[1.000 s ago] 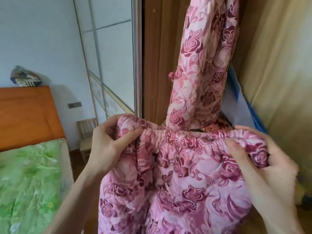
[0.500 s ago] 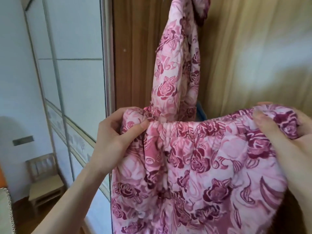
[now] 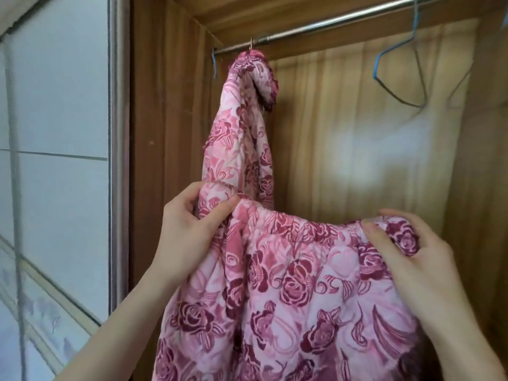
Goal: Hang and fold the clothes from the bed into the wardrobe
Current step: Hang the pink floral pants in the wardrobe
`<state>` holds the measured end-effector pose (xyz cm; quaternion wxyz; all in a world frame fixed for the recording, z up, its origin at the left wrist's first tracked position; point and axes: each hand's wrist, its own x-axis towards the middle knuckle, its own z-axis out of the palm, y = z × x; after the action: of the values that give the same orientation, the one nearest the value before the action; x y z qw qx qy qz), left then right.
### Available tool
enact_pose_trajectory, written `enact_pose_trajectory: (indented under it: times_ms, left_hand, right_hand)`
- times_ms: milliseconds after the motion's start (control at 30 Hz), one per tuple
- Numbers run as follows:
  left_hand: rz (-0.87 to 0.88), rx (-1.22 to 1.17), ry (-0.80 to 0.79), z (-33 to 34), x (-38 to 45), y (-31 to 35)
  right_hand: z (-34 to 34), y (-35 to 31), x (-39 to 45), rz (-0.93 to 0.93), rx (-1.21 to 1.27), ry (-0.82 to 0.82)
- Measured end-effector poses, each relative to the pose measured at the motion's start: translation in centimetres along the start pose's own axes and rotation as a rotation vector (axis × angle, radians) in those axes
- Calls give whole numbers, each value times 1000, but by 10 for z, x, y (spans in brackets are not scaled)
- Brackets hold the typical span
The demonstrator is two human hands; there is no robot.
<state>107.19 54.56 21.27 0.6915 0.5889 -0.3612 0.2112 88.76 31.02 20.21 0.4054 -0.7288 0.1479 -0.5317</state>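
A person's two hands hold up a pink quilted garment (image 3: 297,284) printed with dark red roses, in front of an open wooden wardrobe (image 3: 170,111). The left hand (image 3: 189,237) grips one end of the gathered elastic waistband, thumb pressed over the fabric and fingers curled behind it. The right hand (image 3: 412,259) clamps the other end of the waistband, bunching the cloth under thumb and fingers. The hands are well apart, with the waistband stretched between them.

Above the left hand, a long section of the same rose-print fabric rises to the metal hanging rail (image 3: 316,26), where its top is looped over a small hook near the rail's left end. The rest of the garment hangs down below the hands and out of view.

Farther right on the rail hangs a blue wire hanger (image 3: 398,78), apart from the garment. The wardrobe's wood-grain back panel (image 3: 357,147) shows behind. To the left stands a sliding door (image 3: 55,133) with pale frosted panels in a light frame.
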Motion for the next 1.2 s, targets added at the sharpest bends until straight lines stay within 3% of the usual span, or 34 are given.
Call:
enact_pose_trajectory:
  times_ms: [167, 400, 600, 733, 867, 1000, 1133, 1200]
  left_hand:
    - [16, -54, -55, 8, 24, -13]
    - [-3, -114, -166, 9, 47, -37]
    - [2, -133, -278, 8, 66, -51]
    - [-5, -170, -311, 7, 79, -62]
    - [7, -191, -314, 5, 85, -72]
    - [18, -198, -317, 3, 91, -79]
    - [24, -231, -328, 6, 95, -85]
    - [22, -245, -337, 8, 96, -89]
  right_hand:
    - [8, -10, 14, 5, -35, 19]
    - [25, -91, 114, -103, 107, 298]
    - [43, -164, 199, 136, -58, 273]
    - [57, -178, 232, 281, -149, 170]
    - [60, -178, 258, 336, -118, 219]
    - [61, -168, 268, 197, -273, 310]
    - [49, -152, 258, -42, -488, 259]
    - [46, -139, 246, -148, -459, 241]
